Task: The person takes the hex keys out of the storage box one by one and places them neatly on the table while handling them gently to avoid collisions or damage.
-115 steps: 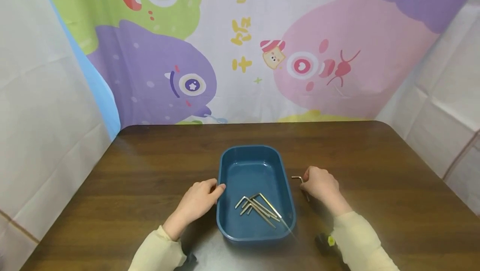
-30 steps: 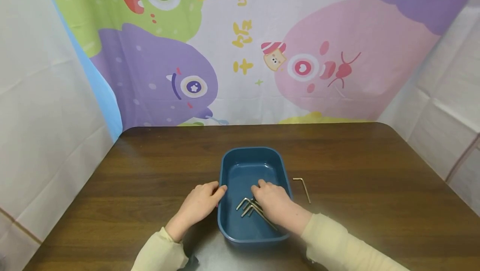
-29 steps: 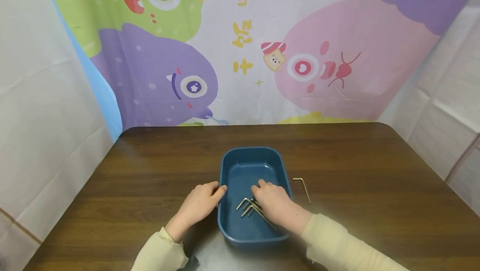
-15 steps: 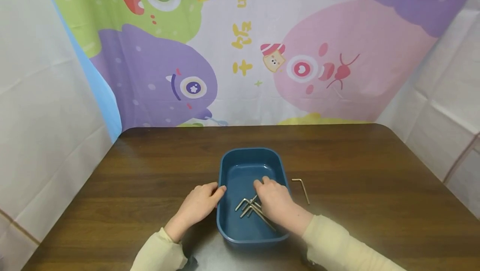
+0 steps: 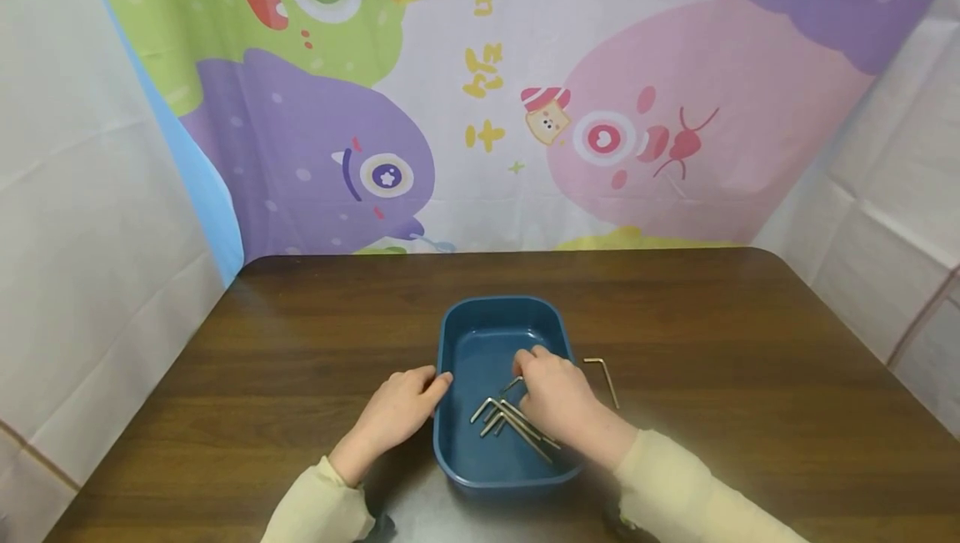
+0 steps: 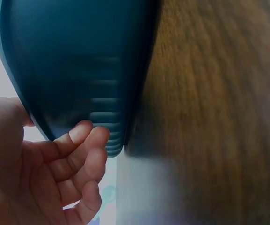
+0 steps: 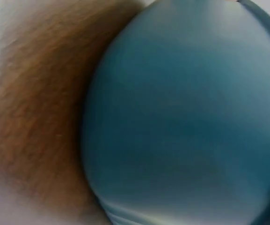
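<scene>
A blue plastic tray [image 5: 480, 351] stands on the table, with several metal hex keys [image 5: 517, 426] crossed over one another in its near half. My left hand [image 5: 400, 403] grips the tray's left rim. Its thumb lies over the edge, while the fingers [image 6: 97, 161] bend against the outer wall [image 6: 78, 56] in the left wrist view. Inside the tray, my right hand [image 5: 558, 393] pinches another hex key [image 5: 512, 384], whose short arm sticks out to the left; the fingers hide the rest. The right wrist view holds only the tray's outer side [image 7: 181, 117] and the table.
One more hex key [image 5: 603, 376] lies on the brown wooden table [image 5: 712, 359], just right of the tray. A cartoon-printed cloth [image 5: 487, 209] hangs behind the table's far edge, and pale cloths [image 5: 900, 193] hang at both sides.
Earlier my right hand held a hex key right of the tray; that key now lies there. The hand has moved into the tray and raised another key slightly off the pile. My left hand stays put.
</scene>
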`<action>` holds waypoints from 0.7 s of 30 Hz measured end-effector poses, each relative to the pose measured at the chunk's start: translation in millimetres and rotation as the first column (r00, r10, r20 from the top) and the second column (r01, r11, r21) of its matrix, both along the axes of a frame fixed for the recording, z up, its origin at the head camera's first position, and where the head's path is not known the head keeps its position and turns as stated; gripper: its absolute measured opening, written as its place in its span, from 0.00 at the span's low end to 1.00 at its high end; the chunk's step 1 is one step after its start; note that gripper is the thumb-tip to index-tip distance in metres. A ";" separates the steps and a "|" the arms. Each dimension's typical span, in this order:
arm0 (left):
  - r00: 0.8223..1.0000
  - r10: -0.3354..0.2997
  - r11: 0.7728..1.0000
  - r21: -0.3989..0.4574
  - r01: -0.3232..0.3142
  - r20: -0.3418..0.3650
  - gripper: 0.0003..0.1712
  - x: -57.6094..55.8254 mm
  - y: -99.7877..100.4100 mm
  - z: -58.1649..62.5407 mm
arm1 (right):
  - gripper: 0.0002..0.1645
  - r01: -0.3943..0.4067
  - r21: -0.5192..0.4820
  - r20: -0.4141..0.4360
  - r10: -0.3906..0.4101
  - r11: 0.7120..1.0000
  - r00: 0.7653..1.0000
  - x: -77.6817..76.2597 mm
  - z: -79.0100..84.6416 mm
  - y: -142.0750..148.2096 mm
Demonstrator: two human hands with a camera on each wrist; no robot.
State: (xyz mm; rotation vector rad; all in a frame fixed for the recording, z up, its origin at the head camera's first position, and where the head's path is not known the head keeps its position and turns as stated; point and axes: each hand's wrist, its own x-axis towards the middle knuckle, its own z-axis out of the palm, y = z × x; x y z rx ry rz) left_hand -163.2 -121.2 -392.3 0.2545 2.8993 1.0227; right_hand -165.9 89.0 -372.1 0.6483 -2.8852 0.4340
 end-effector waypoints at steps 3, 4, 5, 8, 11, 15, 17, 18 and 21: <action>1.000 0.000 1.000 0.001 0.000 0.003 0.19 0.5 -0.4 0.2 | 0.12 -0.001 -0.029 -0.010 0.001 1.000 1.000 1.7 3.8 2.1; 1.000 0.000 1.000 0.001 0.000 0.003 0.19 0.8 -0.4 0.2 | 0.12 -0.003 -0.039 -0.009 0.002 0.999 1.000 2.0 5.1 2.9; 1.000 0.002 1.000 0.000 -0.002 0.003 0.19 1.0 -0.5 0.3 | 0.12 -0.001 -0.050 -0.005 0.001 0.999 1.000 2.1 6.1 3.8; 1.000 0.003 1.000 0.001 -0.003 0.001 0.19 1.2 -0.5 0.2 | 0.10 0.016 -0.094 0.024 -0.014 0.995 1.000 2.2 9.9 6.5; 1.000 0.004 1.000 0.001 -0.004 -0.004 0.19 1.1 -0.4 0.3 | 0.09 0.043 -0.148 0.052 -0.035 0.988 0.998 3.0 14.2 9.4; 1.000 0.004 1.000 0.000 -0.004 0.000 0.19 1.0 -0.4 -0.1 | 0.08 0.083 -0.207 0.061 -0.072 0.975 0.996 4.0 20.3 13.4; 1.000 0.003 1.000 0.000 -0.003 0.006 0.19 1.0 -0.3 -0.4 | 0.08 0.106 -0.238 0.070 -0.091 0.965 0.993 3.6 23.9 15.7; 1.000 0.003 1.000 -0.001 -0.003 0.006 0.19 0.8 -0.2 -0.4 | 0.08 0.120 -0.261 0.084 -0.101 0.958 0.991 3.3 25.9 16.9; 1.000 0.000 1.000 0.000 0.000 0.006 0.19 0.2 0.3 -0.3 | 0.09 0.160 -0.325 0.122 -0.126 0.932 0.984 1.7 31.7 21.9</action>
